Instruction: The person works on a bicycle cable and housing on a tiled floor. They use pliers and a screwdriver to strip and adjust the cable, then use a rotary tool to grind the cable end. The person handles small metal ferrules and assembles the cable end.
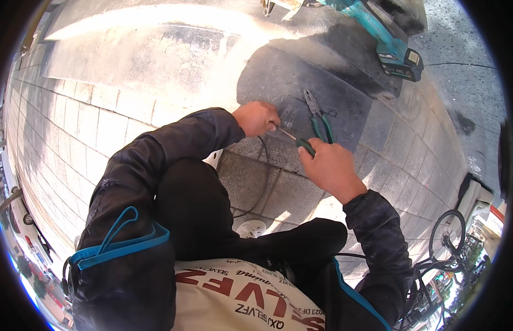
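My right hand (332,168) is wrapped round the green handle of a screwdriver (304,144). Its thin metal shaft points up and left toward my left hand (258,118), whose fingers are closed at the shaft's tip. What those fingers pinch is hidden. A black cable (266,182) comes out below my left hand and curves down between my legs. Just beyond my right hand, a pair of pliers (318,118) with green handles lies on the dark slab (350,118), jaws pointing away from me.
At the far right lies a teal cordless power tool (383,41) with a black battery. Grey paving (91,127) spreads to the left. A white round object (251,228) is on the ground by my knees. A bicycle (447,237) stands at the right edge.
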Demonstrator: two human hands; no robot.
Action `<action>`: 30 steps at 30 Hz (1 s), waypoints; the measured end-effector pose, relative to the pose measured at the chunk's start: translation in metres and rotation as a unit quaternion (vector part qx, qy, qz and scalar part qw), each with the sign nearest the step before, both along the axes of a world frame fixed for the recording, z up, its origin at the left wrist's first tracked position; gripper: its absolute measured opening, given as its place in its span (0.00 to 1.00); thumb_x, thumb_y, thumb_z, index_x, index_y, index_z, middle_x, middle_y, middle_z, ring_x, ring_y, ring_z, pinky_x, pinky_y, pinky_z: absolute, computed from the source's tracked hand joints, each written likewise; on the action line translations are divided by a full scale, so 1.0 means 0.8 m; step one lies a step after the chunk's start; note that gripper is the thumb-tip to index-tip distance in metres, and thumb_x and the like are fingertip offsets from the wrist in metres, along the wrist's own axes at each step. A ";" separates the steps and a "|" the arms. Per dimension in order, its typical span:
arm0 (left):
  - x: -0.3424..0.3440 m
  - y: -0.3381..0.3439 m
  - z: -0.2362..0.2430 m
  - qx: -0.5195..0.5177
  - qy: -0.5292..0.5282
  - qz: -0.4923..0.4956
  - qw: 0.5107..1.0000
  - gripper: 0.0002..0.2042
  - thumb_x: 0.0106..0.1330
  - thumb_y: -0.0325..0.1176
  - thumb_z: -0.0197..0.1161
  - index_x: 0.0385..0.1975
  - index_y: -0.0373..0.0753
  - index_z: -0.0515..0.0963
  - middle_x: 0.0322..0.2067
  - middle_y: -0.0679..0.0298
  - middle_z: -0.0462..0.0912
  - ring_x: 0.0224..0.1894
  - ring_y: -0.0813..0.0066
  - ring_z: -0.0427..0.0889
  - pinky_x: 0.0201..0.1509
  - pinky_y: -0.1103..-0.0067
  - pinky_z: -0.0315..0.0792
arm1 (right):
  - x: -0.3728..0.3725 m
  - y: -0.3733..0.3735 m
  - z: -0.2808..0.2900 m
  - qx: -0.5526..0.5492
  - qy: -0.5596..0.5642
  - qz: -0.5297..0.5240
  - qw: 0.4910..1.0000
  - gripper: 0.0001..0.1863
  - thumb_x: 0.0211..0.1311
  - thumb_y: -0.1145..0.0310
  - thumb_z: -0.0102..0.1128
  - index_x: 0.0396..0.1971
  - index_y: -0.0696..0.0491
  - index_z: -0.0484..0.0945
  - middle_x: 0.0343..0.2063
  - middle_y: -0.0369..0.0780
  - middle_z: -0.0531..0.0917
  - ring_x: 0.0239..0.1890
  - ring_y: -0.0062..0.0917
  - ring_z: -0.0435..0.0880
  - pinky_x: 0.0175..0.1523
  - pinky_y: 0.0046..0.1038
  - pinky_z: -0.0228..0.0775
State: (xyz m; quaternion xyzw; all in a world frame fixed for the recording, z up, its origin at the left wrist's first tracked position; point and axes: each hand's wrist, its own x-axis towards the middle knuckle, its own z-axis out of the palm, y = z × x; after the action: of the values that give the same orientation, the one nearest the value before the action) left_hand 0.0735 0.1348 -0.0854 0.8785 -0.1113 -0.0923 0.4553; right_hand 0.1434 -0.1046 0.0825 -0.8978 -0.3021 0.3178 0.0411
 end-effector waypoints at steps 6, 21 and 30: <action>0.002 -0.003 0.007 0.021 0.022 -0.005 1.000 0.09 0.64 0.31 0.71 0.41 0.37 0.89 0.41 0.55 0.87 0.46 0.48 0.87 0.52 0.60 0.81 | 0.003 0.006 0.007 0.021 0.109 -0.126 0.986 0.24 0.74 0.51 0.58 0.39 0.60 0.87 0.33 0.57 0.88 0.40 0.59 0.87 0.50 0.51 0.79; 0.003 0.006 0.001 0.014 0.004 -0.037 0.999 0.10 0.67 0.31 0.70 0.46 0.40 0.87 0.46 0.55 0.84 0.48 0.48 0.86 0.54 0.61 0.80 | -0.006 -0.001 -0.011 0.090 -0.001 -0.182 0.979 0.24 0.68 0.52 0.64 0.49 0.58 0.87 0.50 0.59 0.88 0.54 0.53 0.88 0.61 0.45 0.78; -0.019 0.008 0.016 -0.030 -0.014 0.034 0.999 0.15 0.72 0.30 0.67 0.57 0.40 0.82 0.53 0.56 0.82 0.52 0.52 0.86 0.56 0.64 0.81 | 0.005 -0.010 -0.031 0.208 0.048 -0.189 0.959 0.19 0.64 0.59 0.68 0.47 0.59 0.88 0.37 0.54 0.90 0.44 0.49 0.90 0.53 0.40 0.80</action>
State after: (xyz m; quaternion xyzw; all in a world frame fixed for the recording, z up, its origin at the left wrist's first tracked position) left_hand 0.0585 0.1409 -0.0728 0.8692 -0.0901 -0.0608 0.4825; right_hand 0.1474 -0.1126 0.0574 -0.8940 -0.1843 0.2770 0.3000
